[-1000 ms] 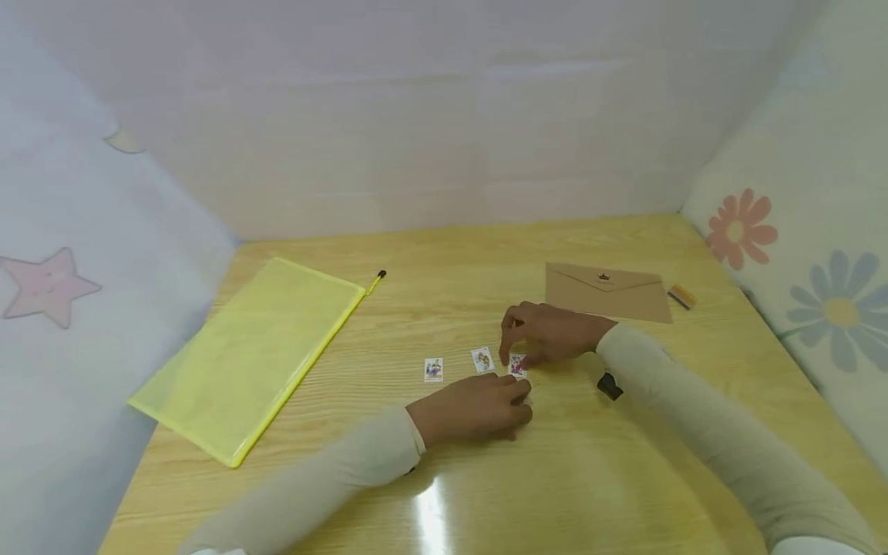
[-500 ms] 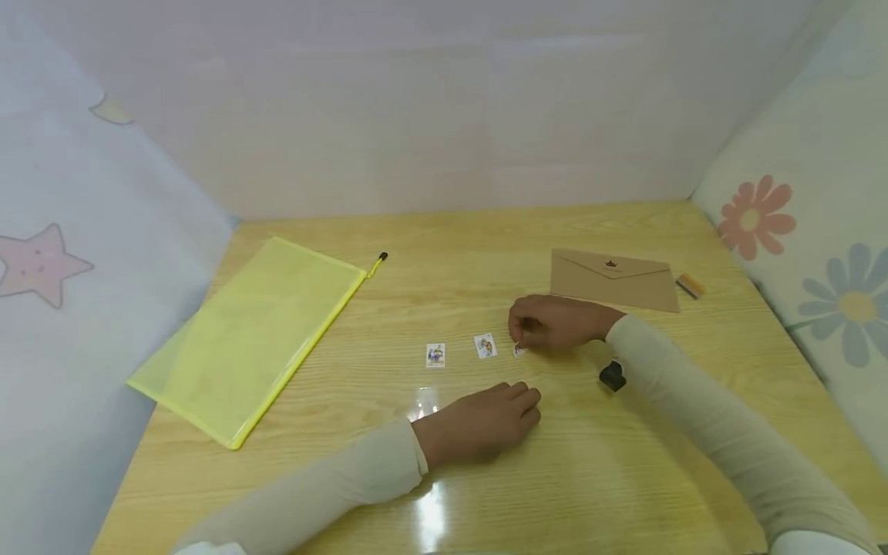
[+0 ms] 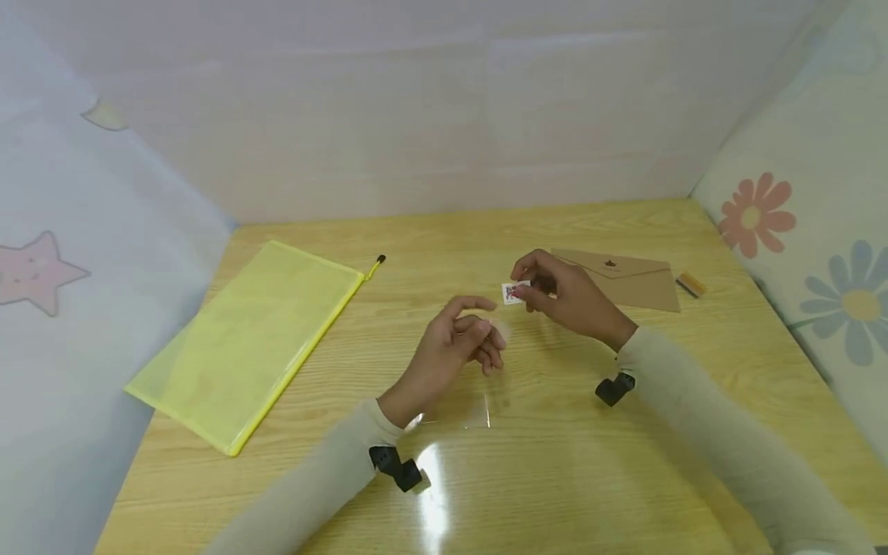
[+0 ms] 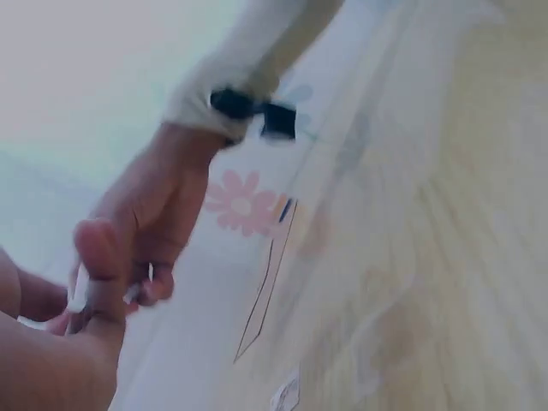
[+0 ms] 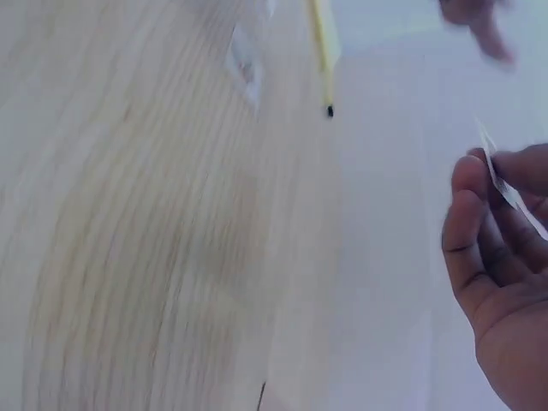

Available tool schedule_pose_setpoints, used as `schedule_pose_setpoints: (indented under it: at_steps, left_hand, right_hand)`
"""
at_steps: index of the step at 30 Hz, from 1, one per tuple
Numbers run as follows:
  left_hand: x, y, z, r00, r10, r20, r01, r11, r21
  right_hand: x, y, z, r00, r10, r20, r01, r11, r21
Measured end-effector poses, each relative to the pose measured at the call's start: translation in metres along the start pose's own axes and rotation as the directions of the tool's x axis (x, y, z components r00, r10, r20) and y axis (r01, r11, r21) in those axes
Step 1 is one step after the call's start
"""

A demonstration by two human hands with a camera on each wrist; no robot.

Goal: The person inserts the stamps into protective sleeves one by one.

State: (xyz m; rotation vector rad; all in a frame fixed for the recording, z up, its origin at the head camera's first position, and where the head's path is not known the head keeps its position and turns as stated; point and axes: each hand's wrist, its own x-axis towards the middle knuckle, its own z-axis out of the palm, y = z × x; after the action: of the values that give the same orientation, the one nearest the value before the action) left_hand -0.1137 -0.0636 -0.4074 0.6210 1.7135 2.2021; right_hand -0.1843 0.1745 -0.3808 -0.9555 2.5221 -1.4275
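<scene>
My right hand is raised above the wooden table and pinches a small printed stamp between thumb and fingers. The right wrist view shows that stamp edge-on at the fingertips. My left hand hovers just left of it with curled fingers and a faint pale blur at their tips. Whether it holds anything is unclear. Another small stamp lies flat on the table and also shows in the left wrist view as a stamp. In the head view my left hand covers the loose stamps.
A brown envelope lies behind my right hand, with a small orange-brown piece beside it. A yellow zip pouch lies at the left. Fabric panels with a star and flowers wall in the table.
My right hand has lifted one stamp off the table and up toward the envelope. My left hand has risen from the tabletop and now covers the other two stamps.
</scene>
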Motion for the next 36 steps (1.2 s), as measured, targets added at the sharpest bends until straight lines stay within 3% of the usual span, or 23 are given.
schedule_pose_setpoints:
  at_steps: [3,7,16,22,36]
  left_hand:
    - [0.001,0.001,-0.008,0.994,0.052,-0.096,-0.052,0.999,0.006]
    - [0.001,-0.001,-0.013,0.988,0.067,-0.140,-0.063,0.997,0.033]
    - [-0.001,0.000,-0.012,0.968,0.054,-0.245,-0.051,0.999,0.020]
    - [0.002,0.001,-0.011,0.957,0.139,-0.255,-0.130,0.990,0.050]
    - [0.001,0.003,-0.010,0.946,0.180,-0.271,-0.166,0.983,0.073]
  right_hand:
    - [-0.005,-0.030,0.005,0.998,-0.024,-0.060,0.025,0.999,0.022]
    - [-0.010,-0.054,0.011,0.995,-0.043,-0.086,0.045,0.999,0.021]
    - [-0.010,-0.064,0.017,0.992,-0.030,-0.126,0.029,1.000,-0.006]
    - [-0.010,-0.073,0.020,0.989,-0.022,-0.144,0.028,0.999,0.044]
    - [-0.007,-0.089,0.025,0.981,-0.029,-0.194,0.035,0.999,0.025]
